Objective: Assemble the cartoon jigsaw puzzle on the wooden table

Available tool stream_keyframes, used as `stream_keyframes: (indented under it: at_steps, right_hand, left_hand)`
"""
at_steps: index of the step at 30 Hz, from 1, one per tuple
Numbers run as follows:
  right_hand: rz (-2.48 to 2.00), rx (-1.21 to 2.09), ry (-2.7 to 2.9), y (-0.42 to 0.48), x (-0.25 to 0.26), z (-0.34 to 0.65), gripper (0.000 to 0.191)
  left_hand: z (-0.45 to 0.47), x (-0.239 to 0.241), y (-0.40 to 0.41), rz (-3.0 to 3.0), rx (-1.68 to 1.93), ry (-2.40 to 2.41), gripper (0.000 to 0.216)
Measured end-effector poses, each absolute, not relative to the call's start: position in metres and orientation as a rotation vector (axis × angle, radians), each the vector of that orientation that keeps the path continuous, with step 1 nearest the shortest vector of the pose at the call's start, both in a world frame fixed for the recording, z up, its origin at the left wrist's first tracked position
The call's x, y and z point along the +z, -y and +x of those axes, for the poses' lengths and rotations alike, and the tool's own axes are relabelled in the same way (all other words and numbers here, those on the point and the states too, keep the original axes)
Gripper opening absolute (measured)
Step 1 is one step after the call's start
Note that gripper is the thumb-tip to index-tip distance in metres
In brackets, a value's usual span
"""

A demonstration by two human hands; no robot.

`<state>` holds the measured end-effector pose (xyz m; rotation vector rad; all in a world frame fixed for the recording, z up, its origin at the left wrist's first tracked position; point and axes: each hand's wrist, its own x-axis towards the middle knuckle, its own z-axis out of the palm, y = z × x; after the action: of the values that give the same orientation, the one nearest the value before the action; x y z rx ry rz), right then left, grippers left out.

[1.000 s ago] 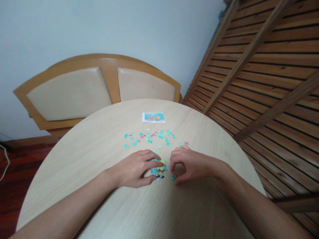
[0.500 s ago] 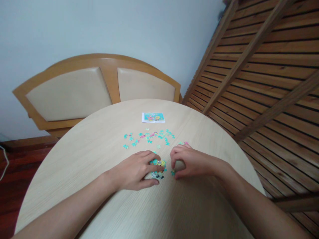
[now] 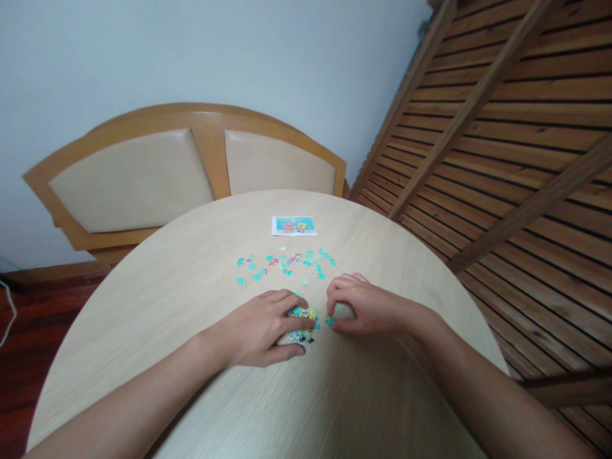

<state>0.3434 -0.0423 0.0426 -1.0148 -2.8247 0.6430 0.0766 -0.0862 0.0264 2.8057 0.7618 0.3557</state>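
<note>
Here, right fingers (image 3: 336, 296) pinch a puzzle piece (image 3: 329, 321) between tips; left fingers (image 3: 297, 324) splay over joined pieces (image 3: 307, 313).

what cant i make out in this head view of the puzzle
All in the head view:
Joined puzzle section: partly covered by the left hand.
Green puzzle piece at the right hand: too small to tell whether pinched or just touched.
Pink puzzle piece: partly hidden behind the right hand.
Picture card: fine print details too small.
White cable: cut off by the left edge.
</note>
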Motion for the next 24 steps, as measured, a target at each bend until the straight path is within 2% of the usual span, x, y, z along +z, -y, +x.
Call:
stream_keyframes:
  at_steps: [14, 20, 24]
  right_hand:
    - [-0.985, 0.662, 2.779, 0.0346, 0.0368, 0.3432, 0.017]
    - [-1.013, 0.647, 2.759, 0.0367, 0.0351, 0.3418, 0.025]
    - [-1.015, 0.647, 2.76, 0.0409, 0.0368, 0.34, 0.019]
  left_hand:
    - [0.0762, 0.026, 0.0863, 2.81, 0.334, -0.765, 0.042]
    - [0.076, 0.026, 0.0863, 2.808, 0.325, -0.764, 0.043]
    - [0.0762, 0.0264, 0.0863, 2.806, 0.335, -0.761, 0.042]
